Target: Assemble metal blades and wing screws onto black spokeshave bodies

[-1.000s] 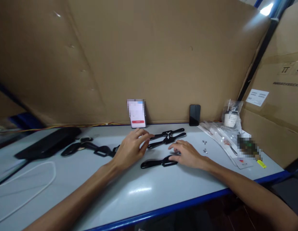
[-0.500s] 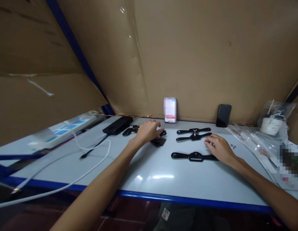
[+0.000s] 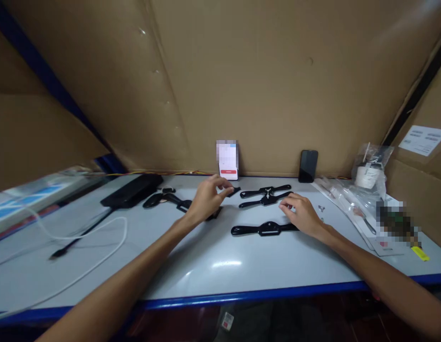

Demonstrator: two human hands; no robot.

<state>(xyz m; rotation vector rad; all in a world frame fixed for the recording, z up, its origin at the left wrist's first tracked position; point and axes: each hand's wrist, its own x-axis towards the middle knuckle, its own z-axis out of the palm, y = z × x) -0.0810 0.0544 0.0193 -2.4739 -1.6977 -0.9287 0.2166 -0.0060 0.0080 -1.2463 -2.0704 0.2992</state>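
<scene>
My left hand (image 3: 209,197) pinches a small black flat piece (image 3: 236,190) between thumb and fingertips above the table. Partly hidden below this hand lies another black part (image 3: 215,213). My right hand (image 3: 303,216) hovers with loosely bent fingers near the right ends of the spokeshaves, apparently holding nothing. Two black spokeshaves, a rear one (image 3: 250,193) and a nearer one (image 3: 254,203), lie close together with silvery screws at their middles. Closer to me is a spokeshave body (image 3: 270,229) with a bare slot, its right end hidden by my right hand.
Left of my left hand lie a black spokeshave frame (image 3: 177,201) and a dark oval piece (image 3: 153,200). A black box (image 3: 133,191) with a cable, a white cable (image 3: 125,232) and a power strip (image 3: 35,194) are further left. Small screws (image 3: 322,208), phones (image 3: 308,166) and plastic bags (image 3: 343,199) also lie about.
The camera view has swung right. My left hand has moved a little right with the small black piece. My right hand's fingers have drawn closer together beside the spokeshaves.
</scene>
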